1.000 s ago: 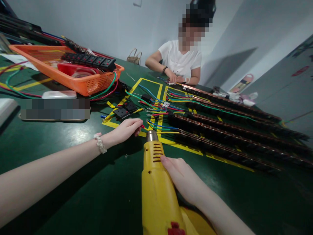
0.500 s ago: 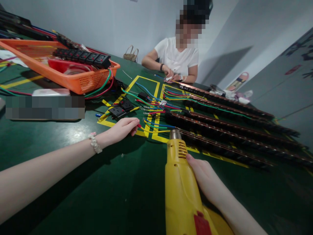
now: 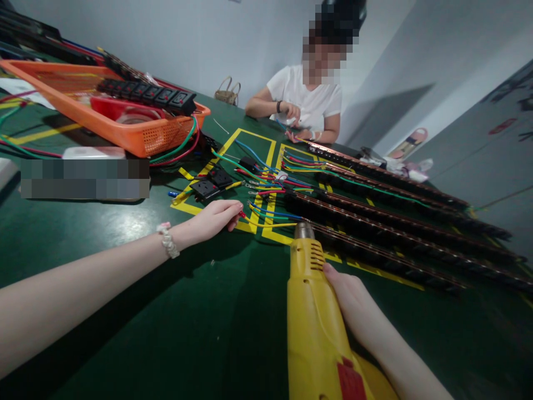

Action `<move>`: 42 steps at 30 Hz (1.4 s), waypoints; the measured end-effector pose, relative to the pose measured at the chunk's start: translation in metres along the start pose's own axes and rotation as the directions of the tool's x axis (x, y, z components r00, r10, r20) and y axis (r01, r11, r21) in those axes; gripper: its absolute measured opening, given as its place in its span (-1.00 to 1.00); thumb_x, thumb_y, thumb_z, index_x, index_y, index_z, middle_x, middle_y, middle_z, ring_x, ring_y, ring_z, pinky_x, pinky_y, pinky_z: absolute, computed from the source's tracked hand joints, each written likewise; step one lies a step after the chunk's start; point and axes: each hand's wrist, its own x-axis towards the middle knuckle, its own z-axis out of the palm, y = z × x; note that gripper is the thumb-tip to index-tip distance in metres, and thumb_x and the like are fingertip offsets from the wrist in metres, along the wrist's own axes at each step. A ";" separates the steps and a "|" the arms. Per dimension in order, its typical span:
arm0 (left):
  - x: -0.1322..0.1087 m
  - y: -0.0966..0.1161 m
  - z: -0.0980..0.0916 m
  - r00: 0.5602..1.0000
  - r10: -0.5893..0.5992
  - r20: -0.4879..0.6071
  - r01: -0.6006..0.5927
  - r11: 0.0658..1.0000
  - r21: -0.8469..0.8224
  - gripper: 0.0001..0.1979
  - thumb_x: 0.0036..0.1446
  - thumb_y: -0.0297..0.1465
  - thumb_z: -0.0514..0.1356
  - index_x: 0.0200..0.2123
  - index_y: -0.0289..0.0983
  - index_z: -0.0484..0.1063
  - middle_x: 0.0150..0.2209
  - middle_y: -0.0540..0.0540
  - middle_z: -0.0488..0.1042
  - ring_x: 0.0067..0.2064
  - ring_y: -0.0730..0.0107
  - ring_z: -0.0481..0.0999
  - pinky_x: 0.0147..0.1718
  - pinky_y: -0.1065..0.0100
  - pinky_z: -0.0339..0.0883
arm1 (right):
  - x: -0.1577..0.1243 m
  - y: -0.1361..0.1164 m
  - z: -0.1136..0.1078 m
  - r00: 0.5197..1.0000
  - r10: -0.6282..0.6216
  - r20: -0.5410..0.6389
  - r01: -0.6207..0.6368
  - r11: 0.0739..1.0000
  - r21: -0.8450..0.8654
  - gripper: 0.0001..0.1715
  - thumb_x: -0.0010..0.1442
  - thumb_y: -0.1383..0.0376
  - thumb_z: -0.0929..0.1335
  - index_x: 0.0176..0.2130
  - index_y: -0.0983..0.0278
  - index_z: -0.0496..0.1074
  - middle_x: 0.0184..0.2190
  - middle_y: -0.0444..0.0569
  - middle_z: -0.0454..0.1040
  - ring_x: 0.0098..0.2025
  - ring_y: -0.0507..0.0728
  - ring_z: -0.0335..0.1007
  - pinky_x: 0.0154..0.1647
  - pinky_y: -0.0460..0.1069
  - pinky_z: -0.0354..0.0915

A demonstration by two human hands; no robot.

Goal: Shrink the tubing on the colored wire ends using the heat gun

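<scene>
My left hand (image 3: 219, 220) pinches the end of a yellow wire (image 3: 270, 225), where a small red piece shows at the fingertips. That wire runs right to a long dark strip (image 3: 375, 253) on the table. In my right hand (image 3: 353, 291) is a yellow heat gun (image 3: 318, 316), its metal nozzle (image 3: 304, 230) aimed away from me and close by the wire's right end. Blue and green wires (image 3: 272, 213) with bare terminals lie just beyond the yellow one. Black socket modules (image 3: 211, 185) rest past my left hand.
An orange basket (image 3: 144, 141) holding a black socket strip (image 3: 145, 94) stands at the left. Several more dark strips (image 3: 416, 236) stretch to the right. Yellow tape (image 3: 277, 238) marks the green table (image 3: 166, 333). Across it a person in a white shirt (image 3: 306, 100) handles a wire.
The view has shifted slightly, so most things sit a little further right. Both my hands keep their holds. Across the table, the person's hands have moved apart.
</scene>
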 end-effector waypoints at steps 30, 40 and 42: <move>-0.002 0.004 0.001 0.997 0.066 -0.031 -0.067 0.998 -0.010 -0.58 0.19 -0.16 -0.13 -0.51 -0.37 0.20 -0.55 0.01 0.21 -0.48 0.60 0.19 -0.47 0.50 0.07 | 0.004 -0.054 0.064 0.941 -0.314 0.126 0.338 0.891 -0.304 -0.20 0.19 -0.18 -0.05 -0.50 0.34 0.33 -0.51 0.00 0.36 -0.47 0.02 0.20 -0.50 -0.11 -0.05; -0.002 0.006 -0.001 0.997 0.062 -0.047 -0.060 0.997 0.039 -0.62 0.18 -0.20 -0.10 -0.40 -0.39 0.30 -0.42 -0.01 0.28 -0.35 0.55 0.22 -0.34 0.50 0.10 | 0.001 -0.061 0.065 0.933 -0.320 0.163 0.357 0.875 -0.328 -0.19 0.20 -0.18 -0.07 -0.48 0.32 0.36 -0.50 -0.01 0.37 -0.47 0.01 0.22 -0.49 -0.12 -0.04; -0.002 0.006 0.000 0.998 0.049 -0.037 -0.048 0.999 0.014 -0.63 0.18 -0.20 -0.11 -0.43 -0.38 0.27 -0.47 0.01 0.25 -0.39 0.57 0.22 -0.38 0.51 0.10 | 0.001 -0.058 0.063 0.934 -0.316 0.169 0.354 0.881 -0.312 -0.19 0.20 -0.18 -0.06 -0.47 0.31 0.37 -0.49 -0.01 0.39 -0.45 0.03 0.24 -0.48 -0.12 -0.01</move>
